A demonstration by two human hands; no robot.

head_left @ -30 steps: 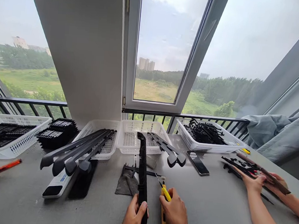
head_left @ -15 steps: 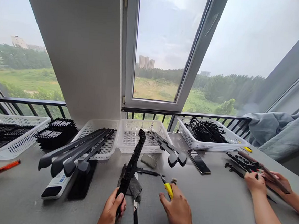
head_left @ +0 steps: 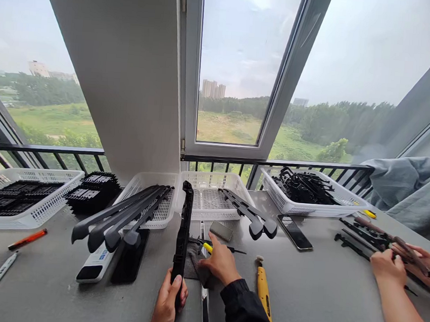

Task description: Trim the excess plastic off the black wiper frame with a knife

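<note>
My left hand (head_left: 168,301) is closed round the lower end of a long black plastic part (head_left: 183,223), which stands nearly upright. To its right, my right hand (head_left: 222,262) grips a small yellow-handled tool (head_left: 207,248) with a thin dark tip; most of the handle is hidden by my fingers. The tip points left toward the plastic part; I cannot tell whether it touches. Under my right hand lies a dark grey cloth (head_left: 191,268), and a thin black caliper-like tool (head_left: 236,250) extends beyond it. A yellow pen-shaped tool with a round head (head_left: 263,289) lies near my dark right sleeve.
White baskets (head_left: 203,212) line the back, some filled with black parts. Dark handle-shaped parts (head_left: 98,221) lean on them at left and others (head_left: 256,226) at centre right. Phones (head_left: 295,232), an orange knife (head_left: 28,239) and a marker lie around. Another person's hands (head_left: 388,269) work at right.
My right hand has moved left and up with the yellow-handled tool, toward the plastic part, uncovering the yellow pen-shaped tool. My left hand has turned the plastic part more upright.
</note>
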